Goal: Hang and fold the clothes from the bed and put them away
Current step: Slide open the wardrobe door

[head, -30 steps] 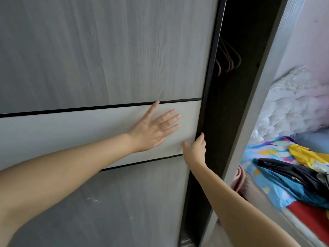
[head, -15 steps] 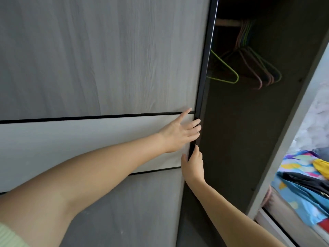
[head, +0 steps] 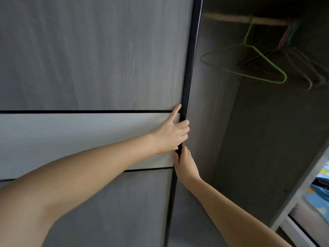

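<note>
Two hands on the black edge of the grey sliding wardrobe door (head: 99,56): left hand (head: 171,134) fingers curled round the edge, forefinger flat on the panel; right hand (head: 185,164) just below, gripping the same edge. Right of the door, dark wardrobe inside, rail (head: 231,19), green hanger (head: 263,57), pink hangers (head: 302,68). Far right of the door, bed (head: 318,198) with clothes, mostly cut off.

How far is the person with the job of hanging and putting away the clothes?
Only the first step is under way. Done: nothing put away; the hangers on the rail are all bare. In hand: both hands hold the dark edge of the sliding door, the left hand above and the right hand below, and the wardrobe stands open. Left: the clothes lie on the bed, not yet hung or folded.
</note>
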